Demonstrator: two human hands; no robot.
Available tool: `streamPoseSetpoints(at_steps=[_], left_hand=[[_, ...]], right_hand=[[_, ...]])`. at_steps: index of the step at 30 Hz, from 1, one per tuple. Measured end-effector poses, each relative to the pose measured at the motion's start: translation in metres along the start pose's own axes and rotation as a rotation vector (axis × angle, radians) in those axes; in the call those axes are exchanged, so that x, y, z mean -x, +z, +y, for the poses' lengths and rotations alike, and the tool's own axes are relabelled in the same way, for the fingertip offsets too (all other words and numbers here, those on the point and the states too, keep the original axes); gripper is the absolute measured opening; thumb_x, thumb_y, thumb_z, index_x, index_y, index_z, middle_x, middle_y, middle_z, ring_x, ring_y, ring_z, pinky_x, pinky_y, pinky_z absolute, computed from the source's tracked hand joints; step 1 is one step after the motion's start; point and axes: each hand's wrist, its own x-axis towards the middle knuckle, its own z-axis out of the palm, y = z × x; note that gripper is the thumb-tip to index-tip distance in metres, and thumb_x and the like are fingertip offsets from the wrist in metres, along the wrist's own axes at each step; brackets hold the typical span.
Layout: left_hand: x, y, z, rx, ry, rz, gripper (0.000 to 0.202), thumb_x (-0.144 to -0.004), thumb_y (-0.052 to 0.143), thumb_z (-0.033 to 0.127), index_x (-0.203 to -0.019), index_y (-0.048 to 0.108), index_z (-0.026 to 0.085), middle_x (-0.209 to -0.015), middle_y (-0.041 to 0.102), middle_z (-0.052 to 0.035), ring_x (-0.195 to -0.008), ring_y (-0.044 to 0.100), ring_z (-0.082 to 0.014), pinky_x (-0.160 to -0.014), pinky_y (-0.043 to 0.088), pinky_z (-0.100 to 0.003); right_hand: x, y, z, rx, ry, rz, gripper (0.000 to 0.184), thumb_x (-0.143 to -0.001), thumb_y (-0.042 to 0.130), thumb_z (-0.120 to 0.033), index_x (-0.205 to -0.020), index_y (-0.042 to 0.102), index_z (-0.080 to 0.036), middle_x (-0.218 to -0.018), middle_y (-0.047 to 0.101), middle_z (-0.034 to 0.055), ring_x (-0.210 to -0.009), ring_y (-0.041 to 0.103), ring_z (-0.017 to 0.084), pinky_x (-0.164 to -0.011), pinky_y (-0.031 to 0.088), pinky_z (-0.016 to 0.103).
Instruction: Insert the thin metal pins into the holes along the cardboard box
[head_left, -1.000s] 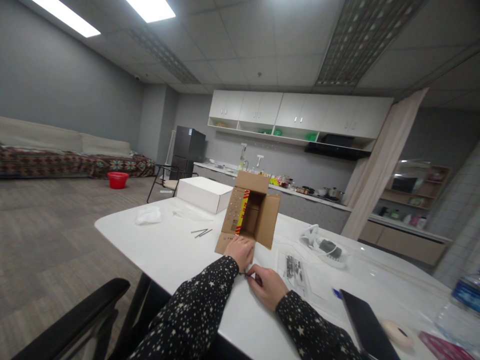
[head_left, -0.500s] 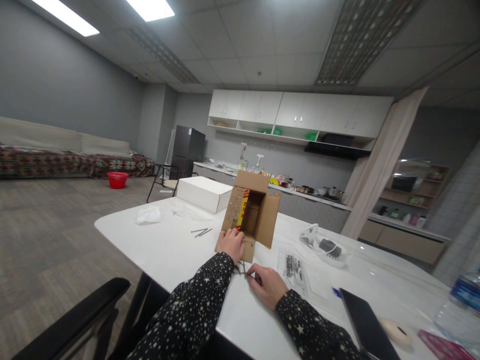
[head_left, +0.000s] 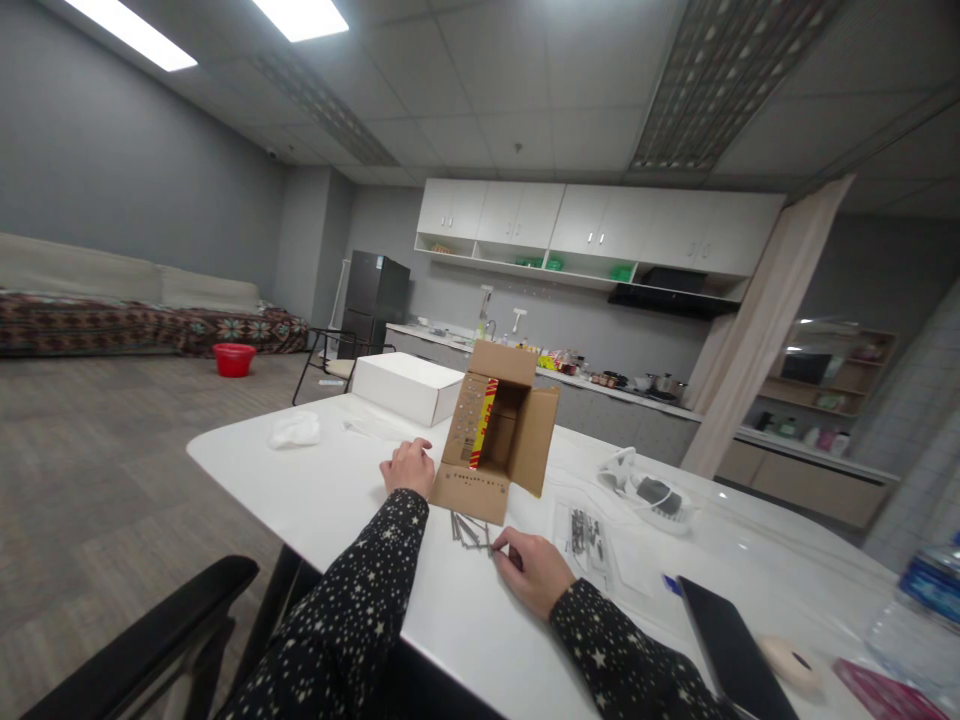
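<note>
My left hand (head_left: 409, 467) is at the left of the open cardboard box (head_left: 471, 496), palm down with its fingers apart. It covers the spot where a few long thin grey metal pieces, like nails, lay, so they are hidden. More of these nail-like pieces (head_left: 466, 532) lie in a loose pile in front of the box. At the right end of that pile, my right hand (head_left: 534, 570) pinches thumb and forefinger on the end of one nail. The box stands with its opening facing me, its flaps spread and its inside visible.
A white box (head_left: 409, 388) stands behind on the left, near crumpled white plastic (head_left: 294, 430). Right of my hand lie a clear bag of small dark parts (head_left: 586, 535), a white corded device (head_left: 652, 495), a black phone (head_left: 735, 645) and a water bottle (head_left: 926, 610).
My left hand has left the cardboard box's front flap and moved left, onto the spot of the separate nails. The pile before the box now shows more. My right hand has stayed almost still.
</note>
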Motion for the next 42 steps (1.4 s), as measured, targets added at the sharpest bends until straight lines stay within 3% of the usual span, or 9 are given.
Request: streamPoseSetpoints(at_steps=[8,16,24,36,42], left_hand=[[-0.012,-0.006,-0.024,-0.003,-0.043,-0.025,0.024,-0.083,0.042,0.021,-0.101,0.057,0.024,-0.107,0.064,-0.005,-0.105,0.055,-0.0227,-0.09,0.034,-0.042],[-0.018,-0.013,-0.043,-0.124,-0.065,-0.141,0.02,-0.08,0.044,0.025,-0.092,0.06,0.025,-0.104,0.068,-0.0041,-0.104,0.056,-0.0238,-0.09,0.035,-0.043],[-0.012,-0.009,-0.042,-0.256,0.012,-0.146,0.023,-0.08,0.044,0.025,-0.09,0.064,0.023,-0.103,0.068,-0.0089,-0.104,0.055,-0.0273,-0.087,0.035,-0.044],[-0.011,-0.007,-0.042,-0.252,0.069,-0.171,0.024,-0.078,0.044,0.025,-0.091,0.065,0.023,-0.104,0.066,-0.0088,-0.104,0.055,-0.0272,-0.087,0.037,-0.043],[-0.011,-0.007,-0.041,-0.246,0.098,-0.205,0.024,-0.079,0.044,0.024,-0.091,0.065,0.023,-0.104,0.065,-0.0083,-0.105,0.056,-0.0259,-0.088,0.037,-0.042]], right_hand=[[0.002,-0.003,0.002,0.003,-0.002,0.006,0.018,-0.082,0.047,-0.024,-0.088,0.064,-0.02,-0.06,0.058,-0.0024,-0.056,0.049,0.012,-0.058,0.031,0.021],[0.004,-0.006,0.003,-0.006,-0.008,0.014,0.016,-0.083,0.048,-0.024,-0.086,0.063,-0.02,-0.059,0.057,-0.0027,-0.055,0.048,0.011,-0.058,0.032,0.021],[0.004,-0.003,0.007,-0.036,-0.05,0.055,0.014,-0.082,0.047,-0.021,-0.083,0.061,-0.02,-0.066,0.058,-0.0015,-0.061,0.05,0.012,-0.063,0.035,0.022],[0.003,-0.005,0.002,-0.065,-0.092,0.101,0.012,-0.082,0.048,-0.017,-0.084,0.059,-0.02,-0.082,0.059,0.0011,-0.07,0.053,0.013,-0.066,0.039,0.023],[-0.002,-0.004,0.0,-0.113,-0.155,0.171,0.016,-0.079,0.05,-0.014,-0.092,0.059,-0.019,-0.093,0.058,0.0058,-0.088,0.054,0.018,-0.08,0.042,0.029]])
